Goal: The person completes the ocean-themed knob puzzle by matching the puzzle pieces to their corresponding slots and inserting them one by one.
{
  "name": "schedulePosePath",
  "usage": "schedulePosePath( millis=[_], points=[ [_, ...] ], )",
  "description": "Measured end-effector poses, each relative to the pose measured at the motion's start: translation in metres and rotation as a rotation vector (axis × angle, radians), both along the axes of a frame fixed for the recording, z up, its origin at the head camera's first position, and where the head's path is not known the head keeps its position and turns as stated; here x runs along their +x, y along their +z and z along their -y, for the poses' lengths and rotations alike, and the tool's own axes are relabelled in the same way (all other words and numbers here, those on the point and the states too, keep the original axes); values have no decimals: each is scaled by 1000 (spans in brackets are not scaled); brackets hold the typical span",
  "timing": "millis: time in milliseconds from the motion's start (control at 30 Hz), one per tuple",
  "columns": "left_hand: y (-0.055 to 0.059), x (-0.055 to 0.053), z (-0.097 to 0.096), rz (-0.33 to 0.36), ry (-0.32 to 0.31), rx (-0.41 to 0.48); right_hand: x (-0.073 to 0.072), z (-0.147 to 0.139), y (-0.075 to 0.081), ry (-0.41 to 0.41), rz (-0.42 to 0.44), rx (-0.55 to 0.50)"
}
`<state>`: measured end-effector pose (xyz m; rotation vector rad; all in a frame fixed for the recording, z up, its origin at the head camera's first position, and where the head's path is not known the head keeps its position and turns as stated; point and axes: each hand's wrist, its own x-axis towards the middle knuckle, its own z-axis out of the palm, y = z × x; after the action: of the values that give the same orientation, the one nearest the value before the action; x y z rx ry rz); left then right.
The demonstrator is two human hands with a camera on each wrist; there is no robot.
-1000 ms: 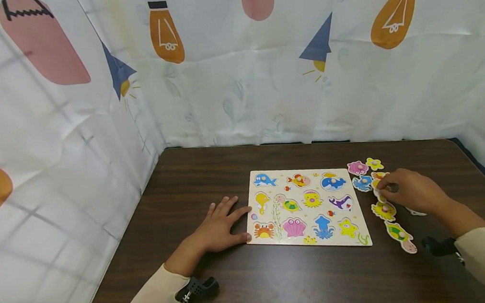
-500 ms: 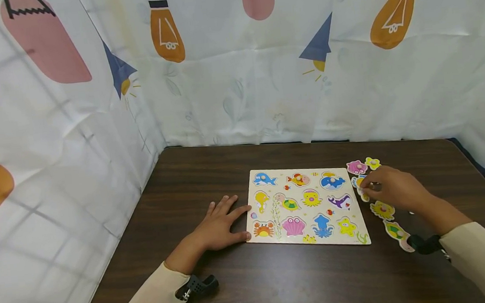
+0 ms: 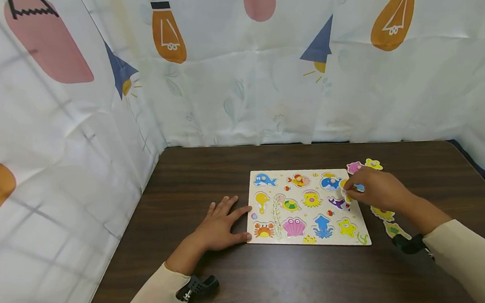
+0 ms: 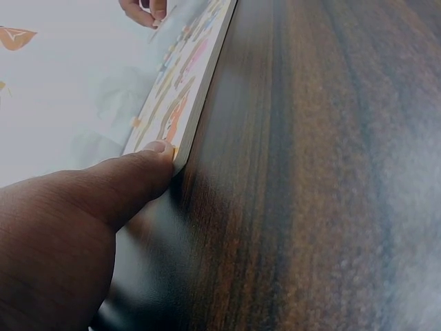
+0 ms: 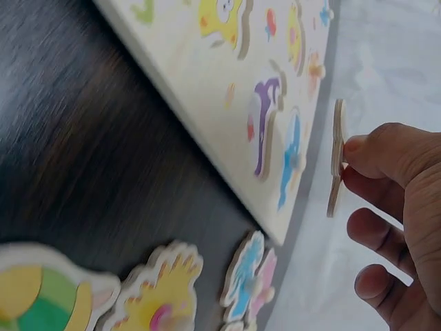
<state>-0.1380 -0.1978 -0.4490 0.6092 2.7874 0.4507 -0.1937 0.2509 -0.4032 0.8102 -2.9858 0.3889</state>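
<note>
My right hand (image 3: 377,190) pinches a yellow puzzle piece (image 3: 343,185) with a pale edge, over the right side of the wooden sea-animal puzzle board (image 3: 281,185). In the right wrist view the held piece (image 5: 337,138) appears edge-on, between thumb and index finger, so its picture is hidden there. Below it on the board is the purple whale picture (image 3: 337,203). My left hand (image 3: 220,225) lies on the table with its fingers spread, touching the board's left edge; its thumb (image 4: 148,162) rests at the near corner.
Right of the board lie loose knobbed pieces: a pink one (image 3: 353,167), a yellow star-shaped one (image 3: 373,163), a blue one (image 5: 242,276), a yellow octopus (image 3: 382,214) and a turtle (image 3: 396,229). The dark wooden table (image 3: 280,287) meets a printed white curtain (image 3: 238,99) at its back.
My right hand has lifted the yellow piece from the loose pieces and carried it left over the board. My left hand stays in place.
</note>
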Motion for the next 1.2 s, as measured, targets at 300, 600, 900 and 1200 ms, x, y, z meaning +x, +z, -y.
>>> schedulePosePath(
  millis=[300,600,900,1200],
  points=[
    [0,0,0,-6,-1,4,-3,24,4,70,14,-32],
    [-1,2,0,-9,-3,19,-6,45,1,69,74,-44],
    [-1,1,0,-11,-9,29,-9,62,-2,99,91,-31],
    [-1,0,0,4,5,0,-11,78,-1,122,79,-43]
  ],
)
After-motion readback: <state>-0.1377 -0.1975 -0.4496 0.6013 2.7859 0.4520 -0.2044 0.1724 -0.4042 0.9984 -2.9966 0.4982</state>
